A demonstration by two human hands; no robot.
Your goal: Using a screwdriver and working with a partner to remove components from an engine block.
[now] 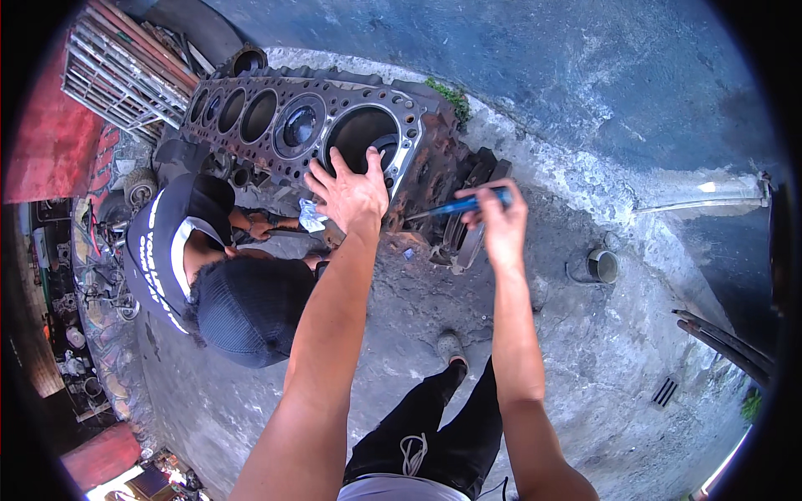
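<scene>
A long, rusty engine block (288,171) with a row of cylinder bores lies across the upper middle. My left hand (355,194) rests on its top face beside the nearest large bore (361,134), fingers spread, fingertips at the bore's rim. In my right hand (501,224) is a screwdriver (468,204) with a blue handle. Its shaft points left, toward the lower part of the block's near end; whether the tip touches the metal I cannot tell. A piston crown (301,127) shows in the neighbouring bore.
A co-worker in a dark cap (255,313) crouches close by my left arm, one hand (255,224) near the block's side. White crumpled material (312,215) lies between us. A metal can (603,265) stands on the floor at right; a metal rack (125,75) leans far left.
</scene>
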